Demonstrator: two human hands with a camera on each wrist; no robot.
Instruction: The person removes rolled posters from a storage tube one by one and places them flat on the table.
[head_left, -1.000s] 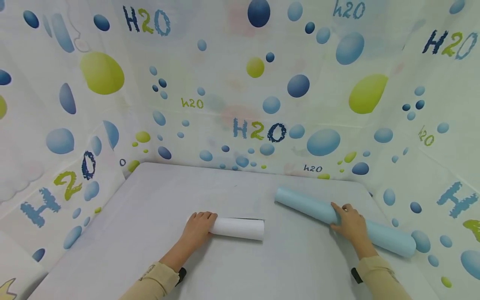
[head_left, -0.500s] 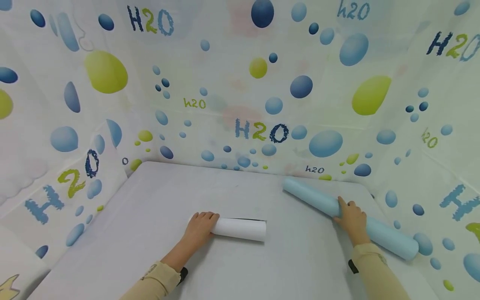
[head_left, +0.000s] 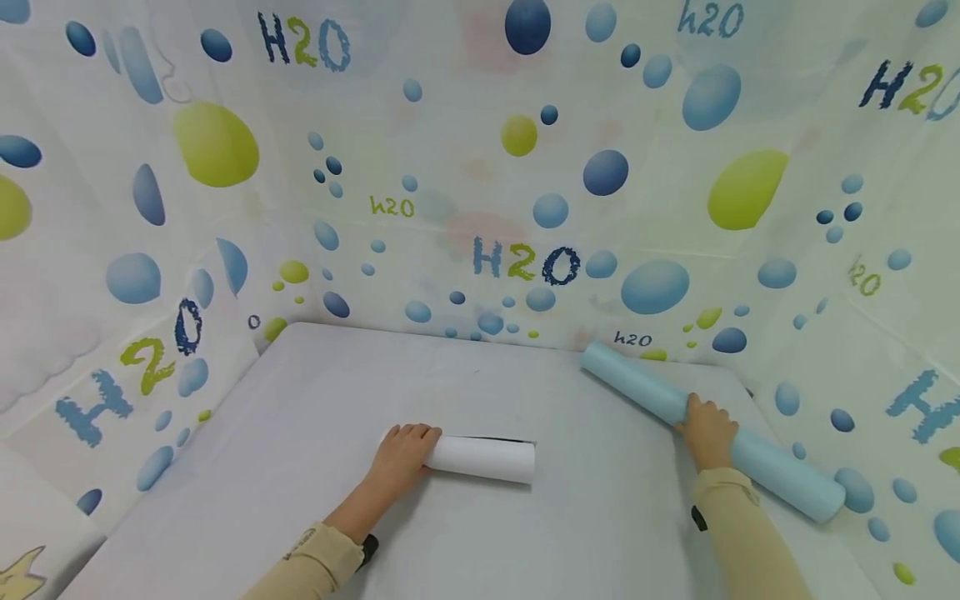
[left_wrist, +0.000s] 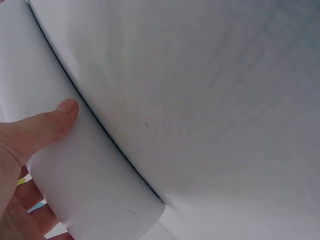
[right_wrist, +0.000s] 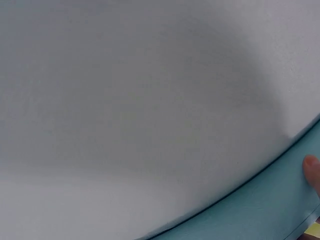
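Note:
My left hand (head_left: pixel 405 457) lies over the left end of a white roll (head_left: pixel 487 460) on the table. In the left wrist view the thumb presses on top of this white roll (left_wrist: pixel 95 175), while the other fingers curl round its far side. On the right, my right hand (head_left: pixel 708 429) grips a longer light blue roll (head_left: pixel 787 475) near its middle. This roll lies slantwise, its far end close to the table's back edge. Only a thumb tip and a bit of finger show beside the blue roll (right_wrist: pixel 250 210) in the right wrist view.
Both rolls lie on a white-covered table (head_left: pixel 315 383). A curtain (head_left: pixel 465 167) printed with bubbles and "H2O" lettering hangs behind and on both sides. The blue roll's near end reaches the table's right edge.
My right hand has swung the blue roll's far end back towards the rear edge, so it lies at a steeper slant. The left hand and white roll have stayed in place.

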